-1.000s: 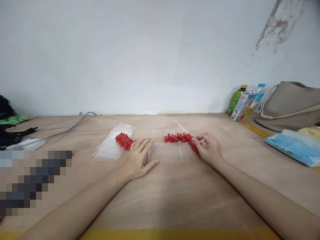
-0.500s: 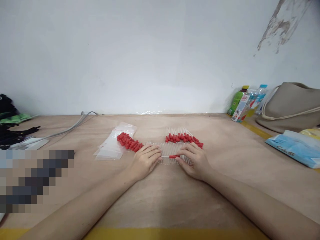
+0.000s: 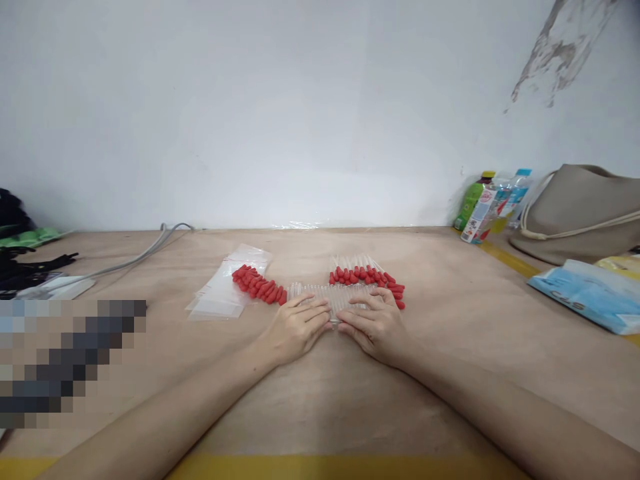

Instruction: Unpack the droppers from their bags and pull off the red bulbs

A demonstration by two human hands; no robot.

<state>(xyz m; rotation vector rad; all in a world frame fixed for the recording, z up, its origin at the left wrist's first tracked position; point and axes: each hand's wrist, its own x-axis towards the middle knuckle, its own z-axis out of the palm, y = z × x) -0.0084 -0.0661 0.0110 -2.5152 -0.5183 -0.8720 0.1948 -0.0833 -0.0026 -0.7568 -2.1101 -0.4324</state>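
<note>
A row of clear glass tubes [image 3: 334, 301] lies side by side on the table. My left hand [image 3: 303, 327] rests over the row's left front part, its fingers stretched across the tubes. Over the right front part lies my right hand [image 3: 375, 325], fingers spread, with thumb and forefinger near the tubes' front ends. A small gap separates the fingertips of the two hands. Just left of the row is a pile of red rubber bulbs [image 3: 257, 285]. Behind and right of it are droppers [image 3: 357, 272], glass tubes with red bulbs fitted. Anything under my palms is hidden.
Clear plastic bags [image 3: 225, 287] lie behind the bulbs on the left. A grey cable [image 3: 135, 257] runs along the left. Bottles [image 3: 480, 207], a grey drawstring bag [image 3: 580, 213] and a blue packet [image 3: 590, 297] are at the right. A white wall [image 3: 320, 120] bounds the back.
The red-bulbed dropper that was between my hands is no longer visible. My right hand has shifted left and my left hand slightly right, so their fingertips are closer together.
</note>
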